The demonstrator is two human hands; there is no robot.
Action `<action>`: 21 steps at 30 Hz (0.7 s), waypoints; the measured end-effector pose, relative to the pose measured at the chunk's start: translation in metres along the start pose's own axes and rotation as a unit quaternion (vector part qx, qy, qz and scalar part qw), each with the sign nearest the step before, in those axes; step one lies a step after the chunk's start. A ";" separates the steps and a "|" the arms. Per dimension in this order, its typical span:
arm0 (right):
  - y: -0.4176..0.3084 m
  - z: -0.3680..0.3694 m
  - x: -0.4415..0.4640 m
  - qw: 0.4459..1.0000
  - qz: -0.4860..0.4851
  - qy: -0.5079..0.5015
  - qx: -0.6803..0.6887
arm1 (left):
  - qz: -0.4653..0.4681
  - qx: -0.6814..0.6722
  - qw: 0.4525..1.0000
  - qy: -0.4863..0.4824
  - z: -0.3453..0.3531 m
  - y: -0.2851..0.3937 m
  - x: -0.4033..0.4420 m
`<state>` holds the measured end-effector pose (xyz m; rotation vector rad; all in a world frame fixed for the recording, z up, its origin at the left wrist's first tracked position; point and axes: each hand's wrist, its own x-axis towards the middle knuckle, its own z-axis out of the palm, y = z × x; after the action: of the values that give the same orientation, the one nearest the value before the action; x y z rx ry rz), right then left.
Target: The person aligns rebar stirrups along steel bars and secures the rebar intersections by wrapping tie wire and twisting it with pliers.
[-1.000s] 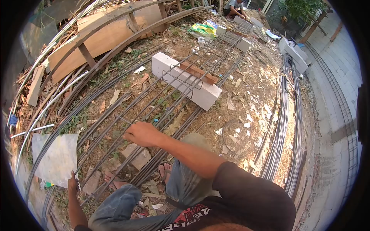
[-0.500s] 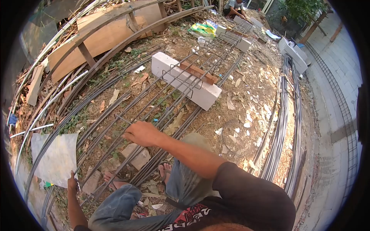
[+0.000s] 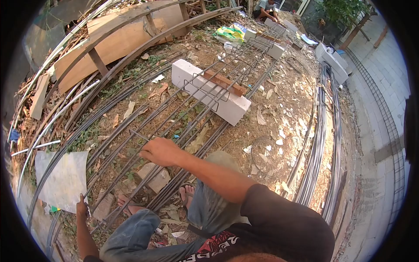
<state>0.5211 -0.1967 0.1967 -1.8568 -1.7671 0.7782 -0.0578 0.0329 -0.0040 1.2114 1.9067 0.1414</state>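
My right hand (image 3: 161, 151) is closed over the long steel bars, and a short thin metal rod (image 3: 139, 134) sticks out from its fingers toward the upper left. What the fist covers is hidden. At the lower left, my left hand (image 3: 82, 207) is closed at the near end of a steel bar (image 3: 101, 178), its thumb pointing up. Beside it lies a grey sheet (image 3: 61, 179). The bars run away from me through square wire stirrups (image 3: 204, 91) and rest over a white block (image 3: 185, 74) with a reddish-brown wood piece (image 3: 224, 83) on it.
Bundles of steel rods (image 3: 321, 144) lie to the right, before a grey block wall (image 3: 371, 87). A curved wooden frame (image 3: 152, 37) and boards lie at the left. Another person (image 3: 265, 9) crouches at the far end. A second white block (image 3: 276, 51) supports the bars further off.
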 end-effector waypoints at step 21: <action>0.003 0.003 0.000 1.000 -0.006 0.008 0.009 | -0.013 0.011 1.000 -0.003 0.000 0.004 -0.006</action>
<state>0.5214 -0.1967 0.1928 -1.8339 -1.7538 0.7695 -0.0541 0.0302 0.0018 1.2011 1.9219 0.1028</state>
